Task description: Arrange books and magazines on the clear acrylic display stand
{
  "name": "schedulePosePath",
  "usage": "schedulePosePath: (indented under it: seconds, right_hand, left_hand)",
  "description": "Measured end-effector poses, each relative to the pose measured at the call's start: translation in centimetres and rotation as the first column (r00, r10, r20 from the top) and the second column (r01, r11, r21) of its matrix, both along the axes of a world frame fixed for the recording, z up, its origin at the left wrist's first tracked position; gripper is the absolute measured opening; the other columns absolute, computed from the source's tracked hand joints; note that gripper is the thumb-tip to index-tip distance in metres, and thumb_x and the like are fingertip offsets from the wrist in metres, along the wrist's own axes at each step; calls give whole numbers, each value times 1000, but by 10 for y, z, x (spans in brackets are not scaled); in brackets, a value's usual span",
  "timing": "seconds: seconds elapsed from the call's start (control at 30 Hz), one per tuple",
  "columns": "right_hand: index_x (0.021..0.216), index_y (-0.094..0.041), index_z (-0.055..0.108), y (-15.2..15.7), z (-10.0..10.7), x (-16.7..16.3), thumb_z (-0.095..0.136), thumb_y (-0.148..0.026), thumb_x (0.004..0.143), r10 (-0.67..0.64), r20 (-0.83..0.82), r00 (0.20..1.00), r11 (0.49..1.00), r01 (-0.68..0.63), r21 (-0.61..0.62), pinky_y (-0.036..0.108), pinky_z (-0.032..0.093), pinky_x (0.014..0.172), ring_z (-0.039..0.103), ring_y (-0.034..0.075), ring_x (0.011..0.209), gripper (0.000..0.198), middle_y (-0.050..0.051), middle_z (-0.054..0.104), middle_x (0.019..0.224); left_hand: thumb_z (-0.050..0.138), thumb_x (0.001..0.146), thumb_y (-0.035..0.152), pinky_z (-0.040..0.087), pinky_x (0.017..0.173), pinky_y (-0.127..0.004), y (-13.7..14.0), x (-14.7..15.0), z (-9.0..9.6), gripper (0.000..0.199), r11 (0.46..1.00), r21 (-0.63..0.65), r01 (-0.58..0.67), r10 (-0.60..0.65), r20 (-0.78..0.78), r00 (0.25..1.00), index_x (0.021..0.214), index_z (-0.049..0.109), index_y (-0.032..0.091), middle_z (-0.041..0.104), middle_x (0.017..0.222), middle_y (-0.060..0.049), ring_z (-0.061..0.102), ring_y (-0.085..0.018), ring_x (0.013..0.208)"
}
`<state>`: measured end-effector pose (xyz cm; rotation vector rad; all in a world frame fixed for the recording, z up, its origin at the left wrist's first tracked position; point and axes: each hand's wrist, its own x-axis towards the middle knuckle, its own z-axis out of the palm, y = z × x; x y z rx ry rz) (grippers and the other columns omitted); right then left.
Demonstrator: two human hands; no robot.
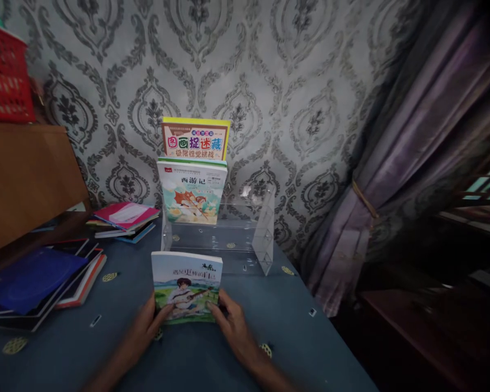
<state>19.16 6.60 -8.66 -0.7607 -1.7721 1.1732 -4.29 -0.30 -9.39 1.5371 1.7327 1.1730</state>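
The display stand (264, 234) is on the table (306, 348), with books (194, 190) in its left part. Before it, a single book (190, 291) is between the left hand (152, 318) and the right hand (232, 316). Left of it lie a small pile (126, 215) and, farther left and nearer the front, a larger pile (36, 275). Behind it is the wall (245, 81); to its right, the curtain (355, 218).

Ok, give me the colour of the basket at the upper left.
The basket is red; it shows in the head view.
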Motion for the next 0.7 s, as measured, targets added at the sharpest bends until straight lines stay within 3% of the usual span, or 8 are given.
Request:
schedulePosePath:
  seconds: [0.33, 0.57, 0.7]
  right_hand:
    - [99, -21, 68, 2, -7, 2, 53, -57, 95, -32, 49, 998, 998, 29, 49, 28, 51, 73, 59, 20, 79, 39, 4, 66, 83]
    - [92, -19, 65, 1, 0, 0, 53, -51, 96, -15, 40, 999, 999, 13, 44, 26, 49, 71, 56, 17, 75, 34, 3, 63, 82]
    - [92, -19, 65, 0, 0, 0, 54, -51, 96, -20, 32, 999, 999, 18, 47, 25, 49, 70, 55, 17, 74, 34, 2, 62, 80]
  left_hand:
    - [51, 85, 70, 55, 96, -40, 0, 0, 2, 60, 1000, 17, -1, 1, 4, 1000, 118, 64, 21, 72, 118, -10, 65, -31, 113]
    - [52, 87, 64, 58, 86, -36, -2, -1, 11, 50, 998, 41, 47, -47, -9, 999, 113, 64, 22, 75, 103, -8, 69, -29, 102]
    - [52, 88, 63, 58, 85, -37, -2, 0, 13, 48, 998, 50, 35, -35, -18, 999, 111, 63, 22, 74, 105, -8, 69, -28, 100]
